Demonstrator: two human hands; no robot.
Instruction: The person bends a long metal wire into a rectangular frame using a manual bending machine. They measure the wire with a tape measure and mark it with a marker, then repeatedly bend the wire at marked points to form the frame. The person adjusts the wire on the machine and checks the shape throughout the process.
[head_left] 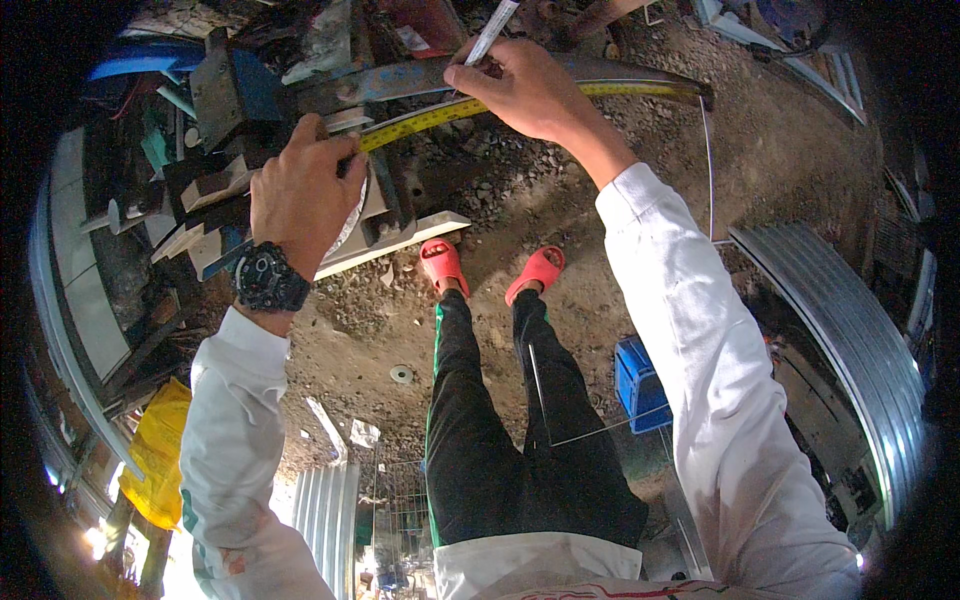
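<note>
My left hand [305, 185], with a black watch on its wrist, is closed on a yellow measuring tape [430, 122] near the bench at the upper left. The tape stretches right along the near edge of a long dark metal bar [400, 83], toward the bar's tapered right end. A pale curved strip hangs below the left hand; whether it belongs to the tape I cannot tell. My right hand [530, 90] pinches a slim white pen [493, 32], tilted, its lower end down at the bar. That hand's underside lies over the bar and tape, hiding part of both.
A blue-and-dark metal block [232, 95] and several cut metal pieces [215, 190] crowd the left. A thin rod [711, 170] stands below the bar's right end. Corrugated sheeting [830, 330] lies at right, near a blue crate [640, 385]. A yellow sack [158, 455] hangs lower left.
</note>
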